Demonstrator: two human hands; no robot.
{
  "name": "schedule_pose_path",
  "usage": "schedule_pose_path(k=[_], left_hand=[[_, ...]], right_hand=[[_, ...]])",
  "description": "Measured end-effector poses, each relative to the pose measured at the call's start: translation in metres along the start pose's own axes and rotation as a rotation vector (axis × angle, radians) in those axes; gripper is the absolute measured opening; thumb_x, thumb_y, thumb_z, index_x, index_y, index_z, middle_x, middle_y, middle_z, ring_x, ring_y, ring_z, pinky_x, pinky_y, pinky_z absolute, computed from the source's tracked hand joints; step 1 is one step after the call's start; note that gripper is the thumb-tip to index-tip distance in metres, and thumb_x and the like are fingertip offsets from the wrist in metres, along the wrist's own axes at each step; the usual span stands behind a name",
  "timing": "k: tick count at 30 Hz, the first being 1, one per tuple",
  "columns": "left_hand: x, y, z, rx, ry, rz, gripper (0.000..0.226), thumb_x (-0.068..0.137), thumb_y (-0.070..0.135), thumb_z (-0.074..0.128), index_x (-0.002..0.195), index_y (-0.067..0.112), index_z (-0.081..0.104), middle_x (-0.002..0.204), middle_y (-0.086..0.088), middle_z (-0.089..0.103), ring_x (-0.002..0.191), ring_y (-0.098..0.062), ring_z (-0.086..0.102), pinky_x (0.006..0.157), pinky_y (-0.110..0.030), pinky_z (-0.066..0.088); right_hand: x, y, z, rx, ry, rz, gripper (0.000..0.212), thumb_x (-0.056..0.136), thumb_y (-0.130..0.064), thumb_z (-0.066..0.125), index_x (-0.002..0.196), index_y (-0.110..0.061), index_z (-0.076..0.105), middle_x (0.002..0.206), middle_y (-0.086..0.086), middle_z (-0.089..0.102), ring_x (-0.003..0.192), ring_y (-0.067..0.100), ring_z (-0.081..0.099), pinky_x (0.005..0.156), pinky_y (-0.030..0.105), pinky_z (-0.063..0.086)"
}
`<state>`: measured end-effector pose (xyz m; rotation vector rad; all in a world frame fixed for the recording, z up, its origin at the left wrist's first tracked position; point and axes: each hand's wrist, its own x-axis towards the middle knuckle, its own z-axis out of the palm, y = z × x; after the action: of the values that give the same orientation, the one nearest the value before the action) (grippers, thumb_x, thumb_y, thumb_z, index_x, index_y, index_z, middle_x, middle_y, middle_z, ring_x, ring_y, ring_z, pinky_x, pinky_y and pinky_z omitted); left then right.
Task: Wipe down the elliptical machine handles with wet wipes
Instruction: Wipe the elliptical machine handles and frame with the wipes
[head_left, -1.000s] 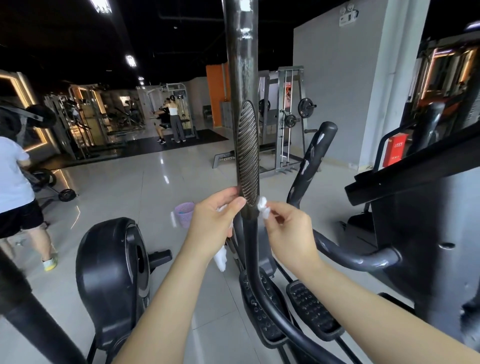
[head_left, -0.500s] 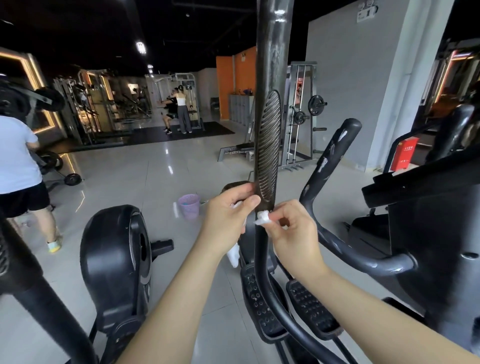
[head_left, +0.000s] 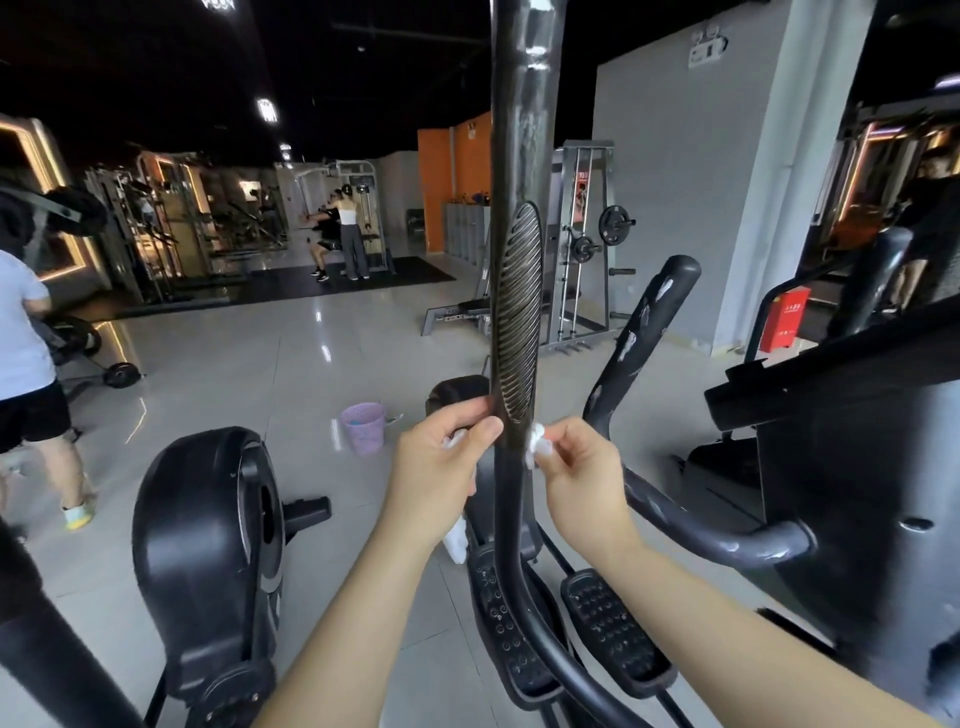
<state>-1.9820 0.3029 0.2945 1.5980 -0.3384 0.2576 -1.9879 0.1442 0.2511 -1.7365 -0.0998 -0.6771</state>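
Observation:
A tall black elliptical handle (head_left: 519, 156) rises up the middle of the head view, with a ribbed oval grip pad (head_left: 517, 312). My left hand (head_left: 441, 467) pinches the handle's left edge just below the pad and holds a white wet wipe (head_left: 457, 540) whose tail hangs under the palm. My right hand (head_left: 576, 473) presses a small bunched white wipe (head_left: 536, 441) against the handle's right side at the same height. A second, scuffed black handle (head_left: 644, 332) slants up to the right.
The elliptical's foot pedals (head_left: 608, 629) lie below my arms, its console body (head_left: 857, 467) to the right. A neighbouring machine's black flywheel housing (head_left: 208, 530) stands at the left. A purple basket (head_left: 362, 427) sits on the tiled floor. A person (head_left: 26, 353) walks at far left.
My view has shifted slightly, so the handle sits nearer the centre than half a second ago. Both hands stay at the base of the ribbed pad, the right one still pressing its wipe there.

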Motion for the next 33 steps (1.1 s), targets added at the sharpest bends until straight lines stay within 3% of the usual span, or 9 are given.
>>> schedule_pose_path(k=[2, 5, 9, 13, 18, 23, 27, 30, 33], left_hand=[[-0.002, -0.004, 0.0, 0.008, 0.006, -0.009, 0.025, 0.099, 0.014, 0.065, 0.106, 0.034, 0.076, 0.047, 0.015, 0.05, 0.045, -0.011, 0.039, 0.044, -0.02, 0.037], [-0.004, -0.006, 0.0, 0.011, 0.014, -0.001, 0.025, 0.099, 0.013, 0.065, 0.107, 0.033, 0.076, 0.049, 0.015, 0.05, 0.046, -0.012, 0.038, 0.045, -0.02, 0.037], [-0.004, -0.009, 0.002, 0.001, 0.019, -0.02, 0.022, 0.099, 0.013, 0.065, 0.109, 0.029, 0.076, 0.05, 0.015, 0.051, 0.045, -0.012, 0.038, 0.043, -0.019, 0.036], [-0.007, -0.023, 0.003, -0.025, 0.025, -0.048, 0.021, 0.098, 0.013, 0.067, 0.105, 0.03, 0.077, 0.051, 0.012, 0.052, 0.045, -0.011, 0.04, 0.045, -0.022, 0.037], [-0.018, -0.037, 0.003, 0.001, 0.003, -0.079, 0.018, 0.097, 0.007, 0.067, 0.108, 0.018, 0.076, 0.052, 0.018, 0.056, 0.045, 0.0, 0.046, 0.05, -0.015, 0.04], [-0.018, -0.047, 0.001, 0.044, 0.018, -0.099, 0.019, 0.096, 0.01, 0.07, 0.096, 0.028, 0.076, 0.054, 0.019, 0.06, 0.045, -0.001, 0.045, 0.049, -0.017, 0.041], [-0.019, -0.057, 0.002, 0.024, 0.063, -0.146, 0.014, 0.094, 0.012, 0.072, 0.093, 0.025, 0.079, 0.054, 0.014, 0.057, 0.044, -0.009, 0.041, 0.046, -0.022, 0.038], [-0.02, -0.065, 0.003, 0.005, 0.076, -0.185, 0.01, 0.093, 0.013, 0.073, 0.09, 0.021, 0.079, 0.054, 0.01, 0.055, 0.045, -0.011, 0.04, 0.045, -0.022, 0.036], [-0.023, -0.073, 0.004, 0.004, 0.069, -0.208, 0.011, 0.093, 0.013, 0.072, 0.091, 0.019, 0.081, 0.055, 0.012, 0.056, 0.045, -0.009, 0.039, 0.045, -0.021, 0.035]], right_hand=[[-0.002, 0.001, 0.0, -0.02, -0.021, 0.048, 0.026, 0.097, 0.006, 0.058, 0.08, -0.012, 0.064, 0.079, 0.011, 0.069, 0.08, 0.034, 0.065, 0.081, 0.046, 0.055], [0.01, -0.026, -0.003, 0.097, 0.095, 0.029, 0.025, 0.096, 0.006, 0.064, 0.084, -0.015, 0.07, 0.084, 0.0, 0.077, 0.082, 0.017, 0.072, 0.079, 0.024, 0.055], [0.016, -0.051, 0.0, 0.232, 0.162, -0.03, 0.017, 0.098, 0.001, 0.065, 0.09, -0.012, 0.072, 0.086, -0.004, 0.076, 0.083, 0.006, 0.071, 0.08, 0.014, 0.052], [-0.004, -0.031, 0.008, 0.243, 0.171, 0.022, 0.014, 0.099, 0.002, 0.063, 0.094, -0.008, 0.072, 0.099, 0.001, 0.077, 0.091, 0.004, 0.072, 0.084, 0.014, 0.051], [-0.036, 0.018, 0.016, 0.13, 0.062, 0.211, 0.015, 0.1, -0.002, 0.063, 0.093, -0.008, 0.073, 0.088, -0.004, 0.078, 0.086, 0.008, 0.072, 0.082, 0.023, 0.053], [-0.026, -0.01, 0.013, 0.396, 0.235, 0.172, 0.009, 0.093, 0.0, 0.073, 0.101, -0.005, 0.074, 0.099, 0.005, 0.08, 0.093, 0.013, 0.076, 0.083, 0.018, 0.056], [-0.032, -0.013, 0.023, 0.402, 0.188, 0.188, 0.011, 0.087, 0.008, 0.075, 0.095, 0.001, 0.073, 0.113, 0.006, 0.076, 0.089, 0.007, 0.076, 0.081, 0.016, 0.056], [-0.04, -0.003, 0.032, 0.3, 0.197, 0.201, 0.015, 0.087, 0.004, 0.078, 0.098, -0.004, 0.071, 0.116, 0.0, 0.075, 0.086, 0.005, 0.074, 0.08, 0.016, 0.054], [-0.044, 0.002, 0.036, 0.214, 0.196, 0.175, 0.026, 0.09, -0.007, 0.078, 0.112, -0.017, 0.068, 0.11, -0.007, 0.076, 0.101, 0.002, 0.071, 0.088, 0.015, 0.053]])
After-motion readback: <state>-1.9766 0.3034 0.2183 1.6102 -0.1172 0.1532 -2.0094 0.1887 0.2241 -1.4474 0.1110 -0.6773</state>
